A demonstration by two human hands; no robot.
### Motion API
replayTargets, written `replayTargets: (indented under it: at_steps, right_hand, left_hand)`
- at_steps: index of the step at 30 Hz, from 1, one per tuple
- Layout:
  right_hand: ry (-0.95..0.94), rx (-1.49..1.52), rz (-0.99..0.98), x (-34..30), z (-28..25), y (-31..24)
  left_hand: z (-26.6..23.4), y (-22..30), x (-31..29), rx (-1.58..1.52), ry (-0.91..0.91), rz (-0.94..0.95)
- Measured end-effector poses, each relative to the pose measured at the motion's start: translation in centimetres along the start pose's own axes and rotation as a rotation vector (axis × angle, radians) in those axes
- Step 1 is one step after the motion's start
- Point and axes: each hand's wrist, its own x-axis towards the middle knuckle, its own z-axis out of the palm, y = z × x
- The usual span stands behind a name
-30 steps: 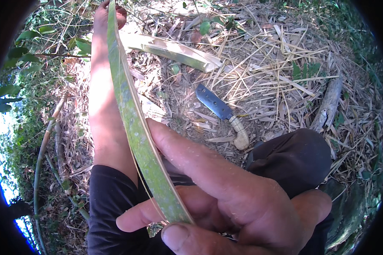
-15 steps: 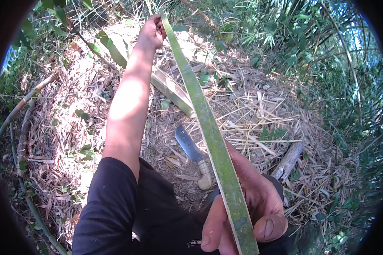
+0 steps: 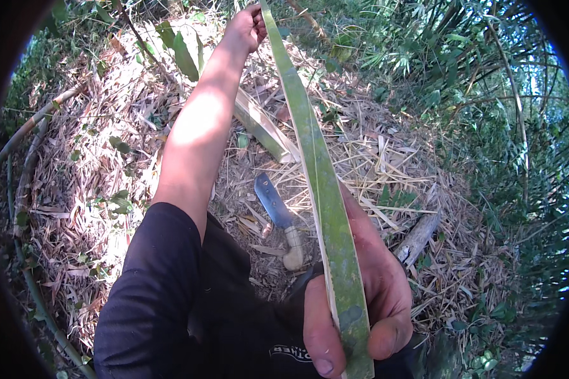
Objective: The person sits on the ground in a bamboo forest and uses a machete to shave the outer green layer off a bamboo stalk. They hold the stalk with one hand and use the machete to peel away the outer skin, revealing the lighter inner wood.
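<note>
A long green bamboo strip (image 3: 325, 196) slants from the far end of my reach down to the near right, its smooth green face up and a pale cut edge along its left side. Near its lower end my right hand (image 3: 382, 297) grips it, thumb on one side and fingers on the other. My left hand (image 3: 246, 28), arm stretched out, is closed at the strip's far end; its grip is partly hidden. A thin line runs lengthwise along the strip's middle. Below it on the ground lies a machete (image 3: 275, 205) with a dark blade and a pale, wrapped handle.
Another split bamboo piece (image 3: 265, 132) lies on the ground beyond the machete. A short grey log (image 3: 418, 237) is at the right among pale shavings (image 3: 385, 164) and dry leaves. Thin stems (image 3: 38, 120) bend along the left, and green brush borders the far and right sides.
The strip's far end and my left hand have shifted right and farther away. Its near end has moved slightly left with my right hand. A lengthwise line now shows on the strip.
</note>
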Motion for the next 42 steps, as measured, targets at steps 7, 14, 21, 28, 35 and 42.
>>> replayTargets:
  at_steps: [7, 14, 21, 28, 35, 42]
  right_hand:
    - [0.110, -0.194, 0.028, -1.3, 1.7, 0.2]
    - [0.007, -0.098, -0.057, -1.2, 0.8, 0.8]
    - [0.024, -0.086, -0.110, -0.6, 1.2, 1.4]
    - [-0.049, -0.167, -0.090, -0.9, -0.2, 1.1]
    - [-0.033, -0.130, -0.121, -0.5, 0.5, 0.8]
    - [0.047, -0.104, -0.059, -0.8, 1.4, 0.5]
  left_hand:
    - [-0.1, -0.1, 0.8, -0.053, -0.027, -0.023]
    - [0.0, -0.6, 1.0, -0.068, -0.047, -0.043]
    - [-0.8, -0.7, 1.6, -0.060, -0.066, -0.025]
    - [-0.4, -1.5, 1.8, -0.069, -0.014, -0.088]
    - [-1.5, -2.2, 2.8, -0.175, -0.024, -0.121]
    - [-2.6, -1.9, 3.4, -0.182, -0.066, -0.095]
